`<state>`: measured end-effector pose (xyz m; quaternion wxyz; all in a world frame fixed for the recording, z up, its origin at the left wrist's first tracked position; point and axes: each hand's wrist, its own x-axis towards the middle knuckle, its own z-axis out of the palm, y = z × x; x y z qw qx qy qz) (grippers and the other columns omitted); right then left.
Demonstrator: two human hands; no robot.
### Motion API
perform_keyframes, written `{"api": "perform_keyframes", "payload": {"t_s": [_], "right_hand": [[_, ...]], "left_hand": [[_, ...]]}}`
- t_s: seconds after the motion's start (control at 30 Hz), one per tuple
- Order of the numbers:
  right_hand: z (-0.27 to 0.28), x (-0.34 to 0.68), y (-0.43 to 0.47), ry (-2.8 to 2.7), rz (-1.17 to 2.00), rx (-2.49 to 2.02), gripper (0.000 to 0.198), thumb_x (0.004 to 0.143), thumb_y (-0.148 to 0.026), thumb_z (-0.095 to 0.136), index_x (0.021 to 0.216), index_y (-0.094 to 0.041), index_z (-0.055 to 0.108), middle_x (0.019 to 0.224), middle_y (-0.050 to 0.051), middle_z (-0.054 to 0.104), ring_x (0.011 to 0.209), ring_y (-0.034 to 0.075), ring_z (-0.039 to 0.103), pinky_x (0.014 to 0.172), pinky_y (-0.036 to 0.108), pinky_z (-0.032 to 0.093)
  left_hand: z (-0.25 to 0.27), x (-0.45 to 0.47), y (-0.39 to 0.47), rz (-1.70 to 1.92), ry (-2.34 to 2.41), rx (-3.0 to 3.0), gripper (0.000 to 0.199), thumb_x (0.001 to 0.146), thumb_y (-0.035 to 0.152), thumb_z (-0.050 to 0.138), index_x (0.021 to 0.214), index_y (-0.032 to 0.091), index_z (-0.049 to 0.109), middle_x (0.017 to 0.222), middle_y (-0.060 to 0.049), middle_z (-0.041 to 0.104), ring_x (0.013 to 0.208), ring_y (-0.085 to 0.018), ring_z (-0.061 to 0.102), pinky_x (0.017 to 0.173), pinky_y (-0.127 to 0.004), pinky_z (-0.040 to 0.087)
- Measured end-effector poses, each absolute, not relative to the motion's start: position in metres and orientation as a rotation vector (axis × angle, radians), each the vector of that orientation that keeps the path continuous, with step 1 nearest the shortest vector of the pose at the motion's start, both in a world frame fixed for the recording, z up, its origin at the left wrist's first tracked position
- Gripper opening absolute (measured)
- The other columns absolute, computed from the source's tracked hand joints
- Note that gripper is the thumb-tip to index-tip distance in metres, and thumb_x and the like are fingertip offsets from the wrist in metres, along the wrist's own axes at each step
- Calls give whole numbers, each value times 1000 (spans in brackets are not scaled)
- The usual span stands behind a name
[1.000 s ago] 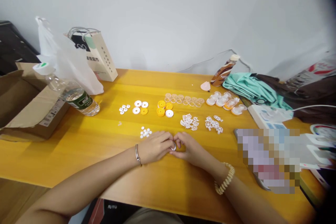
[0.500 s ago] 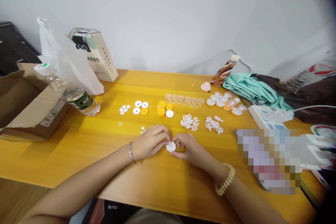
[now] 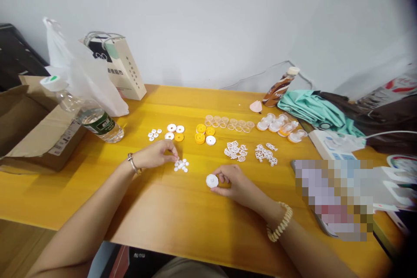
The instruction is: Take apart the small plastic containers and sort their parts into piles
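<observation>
A round white plastic disc [image 3: 212,180] with a raised centre is pinched at its right edge between the thumb and index finger of my right hand [image 3: 233,181], just above the table. To the left, my left hand [image 3: 160,153] reaches to a small pile of white round pieces [image 3: 181,165]. Its thumb and index fingertips come together at the pile's upper left edge; whether a tiny piece sits between them is too small to tell. Behind that hand lie several small white parts [image 3: 155,134] and a group of white and orange rings [image 3: 179,137].
Orange and white round parts [image 3: 200,139], clear rings [image 3: 229,123], white lattice pieces [image 3: 235,151] and clear-domed assemblies [image 3: 281,126] stand farther back. A water bottle [image 3: 100,125] leans by a cardboard box [image 3: 65,139] at left. At right are a blurred-out device [image 3: 329,200] and a power strip [image 3: 329,145].
My left hand has left the white disc and moved left to the small round pieces, uncovering more of them. My right hand stays in place, still holding the disc.
</observation>
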<state>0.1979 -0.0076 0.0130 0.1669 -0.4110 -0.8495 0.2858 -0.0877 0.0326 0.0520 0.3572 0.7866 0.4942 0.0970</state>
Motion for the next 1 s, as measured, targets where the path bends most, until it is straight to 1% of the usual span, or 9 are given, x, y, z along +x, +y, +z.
{"api": "perform_keyframes", "payload": {"t_s": [0.17,0.4,0.47,0.57,0.67,0.8,0.87,1.0], "right_hand": [[13,198,-8,-2409,813,-1163,17,69,-27,66,82,-20,57,71,-2,56,68,13,50,71,29,36],[14,198,-7,-2418,791,-1131,16,70,-29,66,80,-20,57,70,-1,56,67,13,50,69,29,37],[15,198,-8,-2410,781,-1120,15,71,-28,65,81,-20,57,70,-1,56,68,13,51,70,29,37],[18,198,-9,-2379,773,-1079,14,72,-26,62,83,-20,56,72,0,57,69,14,52,72,29,38],[19,197,-10,-2331,769,-1038,14,71,-22,61,84,-20,56,73,0,58,70,14,52,71,29,40],[18,197,-10,-2244,781,-1001,16,71,-22,61,85,-20,55,73,1,58,68,13,52,68,28,42],[17,198,-11,-2207,804,-975,16,70,-23,61,84,-20,55,72,1,58,68,13,52,67,28,42],[13,201,-11,-2148,885,-949,18,71,-26,63,86,-20,55,72,1,57,67,13,51,65,27,44]], "left_hand": [[47,-90,34,151,1348,2050,17,75,29,53,75,16,63,82,-4,65,77,-16,58,72,-26,45],[40,-87,34,210,1367,2124,15,75,27,53,73,16,63,79,-4,64,72,-15,58,66,-25,46],[42,-84,32,263,1380,2159,15,76,29,54,74,16,62,79,-3,62,73,-14,57,68,-25,45],[50,-71,25,500,1368,2251,17,79,33,54,81,17,59,84,-4,59,79,-15,55,74,-29,45],[54,-50,12,697,1127,2362,16,84,31,49,90,17,57,90,-4,57,85,-14,53,78,-28,44],[41,-22,-5,666,725,2661,18,87,27,46,101,18,55,99,-6,59,90,-13,54,79,-26,42],[32,-13,-10,681,683,2796,18,88,23,44,101,19,55,101,-6,61,88,-13,55,76,-26,41],[25,-7,-13,766,669,2903,17,88,15,43,98,18,56,95,-4,64,81,-12,57,69,-25,42]]}}
